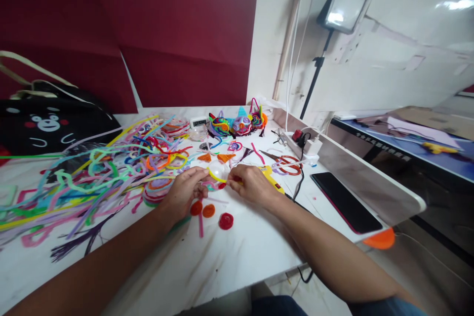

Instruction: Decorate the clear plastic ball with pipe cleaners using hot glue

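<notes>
A clear, rounded plastic piece (pixel 218 170) with a yellow pipe cleaner (pixel 215 177) curving along its near edge is between my hands. My left hand (pixel 188 188) grips its left side, thumb and fingers closed on it. At the right edge, my right hand (pixel 250 182) has its fingers pinched together on the yellow pipe cleaner; the fingertips are partly hidden. Just below lie two orange coiled discs (pixel 209 211), a red coiled disc (pixel 225 220) and a short pink pipe cleaner (pixel 201 226). Two orange triangles (pixel 225 158) rest beyond the plastic piece.
Tangled pipe cleaners (pixel 122 168) cover the table's left side. Colourful round craft figures (pixel 242 126) stand at the back. A yellow glue gun (pixel 272 178), orange-handled scissors (pixel 291 165), a power strip (pixel 296 145) and a phone (pixel 347 201) lie to the right.
</notes>
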Demonstrator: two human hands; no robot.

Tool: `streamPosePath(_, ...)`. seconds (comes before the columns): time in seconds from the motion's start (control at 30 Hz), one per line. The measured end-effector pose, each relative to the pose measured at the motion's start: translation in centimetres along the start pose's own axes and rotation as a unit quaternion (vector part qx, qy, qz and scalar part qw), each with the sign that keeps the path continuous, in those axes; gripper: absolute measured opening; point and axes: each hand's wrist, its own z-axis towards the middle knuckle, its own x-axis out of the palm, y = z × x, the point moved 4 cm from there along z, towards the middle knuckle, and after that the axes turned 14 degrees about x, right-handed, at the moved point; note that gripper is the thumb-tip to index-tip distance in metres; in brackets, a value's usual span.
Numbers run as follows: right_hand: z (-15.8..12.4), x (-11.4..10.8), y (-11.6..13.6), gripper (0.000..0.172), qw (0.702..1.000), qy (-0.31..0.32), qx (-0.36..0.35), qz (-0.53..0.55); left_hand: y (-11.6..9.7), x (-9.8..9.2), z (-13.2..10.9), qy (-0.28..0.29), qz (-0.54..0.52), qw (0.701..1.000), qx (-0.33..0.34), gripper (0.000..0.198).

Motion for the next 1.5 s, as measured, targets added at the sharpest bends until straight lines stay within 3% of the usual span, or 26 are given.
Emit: streamPosePath(1.5, -0.12, 0.11, 0.04, 0.009, 1.0, 0.021, 0.014, -0.017, 0.19, -0.11, 0.07, 0.006, -0.004, 1.0, -0.002, 0.028)
